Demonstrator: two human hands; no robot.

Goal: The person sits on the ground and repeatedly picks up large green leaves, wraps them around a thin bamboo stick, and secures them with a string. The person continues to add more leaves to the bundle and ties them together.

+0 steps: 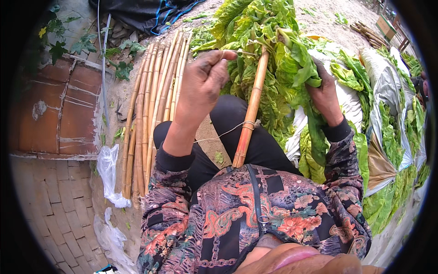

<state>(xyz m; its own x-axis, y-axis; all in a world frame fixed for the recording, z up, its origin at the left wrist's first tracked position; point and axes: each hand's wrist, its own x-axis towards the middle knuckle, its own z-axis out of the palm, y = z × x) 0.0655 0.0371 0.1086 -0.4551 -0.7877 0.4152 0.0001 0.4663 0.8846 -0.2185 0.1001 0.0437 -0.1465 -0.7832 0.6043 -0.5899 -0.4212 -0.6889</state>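
Note:
A bamboo pole (253, 98) slants up and away from my lap, with a bunch of large yellow-green leaves (255, 23), like tobacco leaves, hanging along its far part. Thin string (220, 136) is wound around the pole near its close end and runs toward my left wrist. My left hand (205, 84) is closed, pinching a stretch of string that leads to the leaf stems on the pole. On the other side, my right hand (326, 93) grips a few green tobacco leaves (296, 59), their stem ends close to the pole. Leaves partly hide its fingers.
Several bare bamboo poles (155, 86) lie side by side at left. Beyond them are a brown panel (59, 107), clear plastic film (109, 176) and brick paving (59, 205). Leaf heaps (388, 201) and pale sheeting (381, 75) lie at right; a black tarp (137, 13) is at the back.

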